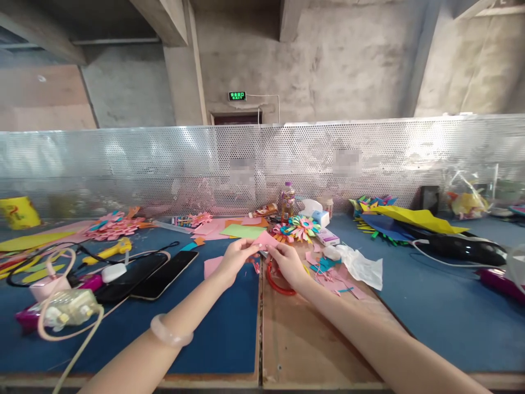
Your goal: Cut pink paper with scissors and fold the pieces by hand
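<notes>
L hand point(235, 258) & R hand point(290, 265) both pinching a small pink paper piece point(264, 239) btwn fingertips, up over mid of the blue-topped, part bare-wood bench point(229, 339). Red plastic loop point(283, 290) just under R hand; can't tell if gripped. Pink/blue paper scraps point(326, 264) + crumpled white tissue point(365, 266) to the right, multicolour layered paper flower point(303, 229) behind, flat black phone point(168, 276) off left.

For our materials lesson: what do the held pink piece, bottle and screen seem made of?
Pink piece: probably paper, matt; looks thin and flat.
Bottle: likely plastic, clear and glossy; brownish contents seem to show through.
Screen: seemingly metal, perforated, with silvery sheen and bright reflections.
</notes>
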The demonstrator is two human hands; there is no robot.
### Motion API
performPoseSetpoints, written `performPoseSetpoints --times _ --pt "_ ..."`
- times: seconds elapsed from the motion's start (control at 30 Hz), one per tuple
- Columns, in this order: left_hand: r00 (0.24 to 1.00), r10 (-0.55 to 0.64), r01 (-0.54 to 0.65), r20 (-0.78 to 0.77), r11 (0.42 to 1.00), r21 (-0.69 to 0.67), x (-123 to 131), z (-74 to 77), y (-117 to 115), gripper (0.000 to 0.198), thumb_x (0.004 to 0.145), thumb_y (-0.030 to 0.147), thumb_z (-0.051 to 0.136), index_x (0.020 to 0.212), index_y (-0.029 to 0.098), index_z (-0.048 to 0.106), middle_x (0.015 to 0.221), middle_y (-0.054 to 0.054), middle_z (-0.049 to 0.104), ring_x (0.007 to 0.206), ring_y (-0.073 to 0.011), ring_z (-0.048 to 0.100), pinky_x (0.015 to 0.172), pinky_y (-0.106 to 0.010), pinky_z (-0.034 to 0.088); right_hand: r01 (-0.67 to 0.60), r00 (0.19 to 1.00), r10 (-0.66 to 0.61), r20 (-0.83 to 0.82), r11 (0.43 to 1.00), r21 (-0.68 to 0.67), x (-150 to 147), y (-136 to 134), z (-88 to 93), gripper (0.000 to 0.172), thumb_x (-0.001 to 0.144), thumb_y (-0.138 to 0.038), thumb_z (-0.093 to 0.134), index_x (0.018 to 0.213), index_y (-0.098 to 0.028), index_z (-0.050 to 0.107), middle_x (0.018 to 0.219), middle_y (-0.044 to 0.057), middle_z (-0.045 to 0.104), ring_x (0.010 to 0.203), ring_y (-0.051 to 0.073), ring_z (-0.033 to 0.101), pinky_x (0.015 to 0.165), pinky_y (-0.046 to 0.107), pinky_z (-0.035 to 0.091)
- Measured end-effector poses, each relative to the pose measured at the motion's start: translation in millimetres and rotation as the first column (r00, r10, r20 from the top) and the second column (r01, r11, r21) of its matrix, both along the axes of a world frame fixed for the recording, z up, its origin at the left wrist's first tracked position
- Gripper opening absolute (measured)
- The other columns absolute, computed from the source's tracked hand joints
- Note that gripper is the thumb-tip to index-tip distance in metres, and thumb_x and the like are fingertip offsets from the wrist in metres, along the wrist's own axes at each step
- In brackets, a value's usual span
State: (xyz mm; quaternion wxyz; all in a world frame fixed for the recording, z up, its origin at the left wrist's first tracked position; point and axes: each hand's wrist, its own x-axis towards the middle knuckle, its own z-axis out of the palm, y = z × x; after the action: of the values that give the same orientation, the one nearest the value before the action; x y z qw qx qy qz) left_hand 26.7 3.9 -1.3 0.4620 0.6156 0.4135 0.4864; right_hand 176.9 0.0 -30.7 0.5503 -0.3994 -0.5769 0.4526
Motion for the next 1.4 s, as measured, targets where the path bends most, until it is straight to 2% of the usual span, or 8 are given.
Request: performPoseSetpoints --times 0.3,0.43,0.57,0.73,1.0,1.13,1.27,1.4 --pt "0.999 0.003 -0.002 0.045 1.0 -0.027 2.5 -5.3 0.5 0.028 0.064 0.035 0.067 0.083 0.014 0.064 0.084 -0.007 0.065 0.076 -0.0173 0.059 0.06 -0.024 0.045 0.035 0.999 -0.034 -0.018 0.999 0.029 0.4 2.9 -6.7 0.035 0.071 -0.052 0.057 0.063 -0.019 0.05 0.052 -0.002 0.056 0.036 0.008 0.043 0.034 0.021 0.033" --pt "0.998 0.021 -0.02 0.065 1.0 -0.017 7.8 -10.4 -0.6 0.026 0.065 0.036 0.066 0.079 0.015 0.062 0.077 -0.005 0.063 0.073 -0.0167 0.058 0.056 -0.023 0.044 0.037 0.999 -0.037 -0.009 0.999 0.021 1.8 3.3 -3.7 0.035 0.069 -0.051 0.059 0.059 -0.019 0.047 0.043 -0.004 0.049 0.035 0.009 0.042 0.035 0.022 0.034" --pt "0.997 -0.015 0.016 0.071 1.0 -0.027 11.8 -16.9 -1.7 0.025 0.069 0.041 0.062 0.077 0.017 0.061 0.068 -0.001 0.059 0.06 -0.0127 0.053 0.05 -0.022 0.04 0.043 0.999 -0.043 -0.004 0.999 0.003 -0.9 0.2 -0.5 0.032 0.072 -0.05 0.056 0.068 -0.019 0.05 0.046 -0.005 0.047 0.035 0.01 0.041 0.035 0.022 0.033" --pt "0.997 -0.014 0.02 0.081 0.997 -0.079 13.5 -16.9 -3.8 0.022 0.067 0.039 0.063 0.074 0.018 0.059 0.067 0.0 0.056 0.057 -0.0113 0.05 0.049 -0.021 0.038 0.235 0.968 -0.247 0.05 0.956 0.175 -5.8 -7.5 -2.3 0.031 0.075 -0.047 0.055 0.064 -0.018 0.051 0.056 -0.001 0.052 0.053 0.013 0.047 0.047 0.022 0.037" --pt "0.995 -0.03 0.042 0.093 0.991 -0.127 13.1 -16.2 -11.2 0.019 0.069 0.037 0.062 0.074 0.018 0.06 0.069 -0.001 0.055 0.061 -0.0121 0.05 0.054 -0.022 0.041 0.182 0.983 -0.18 -0.036 0.979 0.096 -13.4 -11.8 -15.7 0.029 0.078 -0.046 0.052 0.078 -0.018 0.055 0.067 0.002 0.057 0.053 0.012 0.046 0.044 0.021 0.033" --pt "0.992 -0.035 0.055 0.119 0.985 -0.164 13.6 -14.5 -16.3 0.019 0.069 0.036 0.063 0.073 0.018 0.06 0.072 -0.002 0.056 0.063 -0.0126 0.051 0.056 -0.022 0.042 0.201 0.979 -0.202 0.012 0.976 0.088 -11.8 -13.7 -16.8 0.027 0.079 -0.045 0.051 0.078 -0.018 0.054 0.059 -0.001 0.049 0.05 0.011 0.041 0.044 0.021 0.032" --pt "0.989 -0.031 0.063 0.148 0.974 -0.219 13.7 -13.3 -19.3 0.018 0.068 0.035 0.064 0.072 0.018 0.059 0.07 -0.001 0.054 0.06 -0.0116 0.049 0.057 -0.022 0.042 0.24 0.968 -0.246 0.049 0.965 0.101 -10.1 -16.9 -14.2 0.027 0.078 -0.044 0.052 0.075 -0.018 0.053 0.057 -0.002 0.047 0.054 0.012 0.043 0.048 0.021 0.034" --pt "0.987 -0.044 0.076 0.151 0.975 -0.208 14.2 -11.1 -22.0 0.019 0.07 0.035 0.062 0.074 0.017 0.058 0.069 -0.001 0.053 0.061 -0.0112 0.049 0.056 -0.021 0.041 0.188 0.981 -0.19 0.026 0.98 0.057 -10.7 -20.3 -11.2 0.03 0.08 -0.047 0.049 0.077 -0.018 0.053 0.053 -0.003 0.046 0.047 0.01 0.041 0.043 0.021 0.031"
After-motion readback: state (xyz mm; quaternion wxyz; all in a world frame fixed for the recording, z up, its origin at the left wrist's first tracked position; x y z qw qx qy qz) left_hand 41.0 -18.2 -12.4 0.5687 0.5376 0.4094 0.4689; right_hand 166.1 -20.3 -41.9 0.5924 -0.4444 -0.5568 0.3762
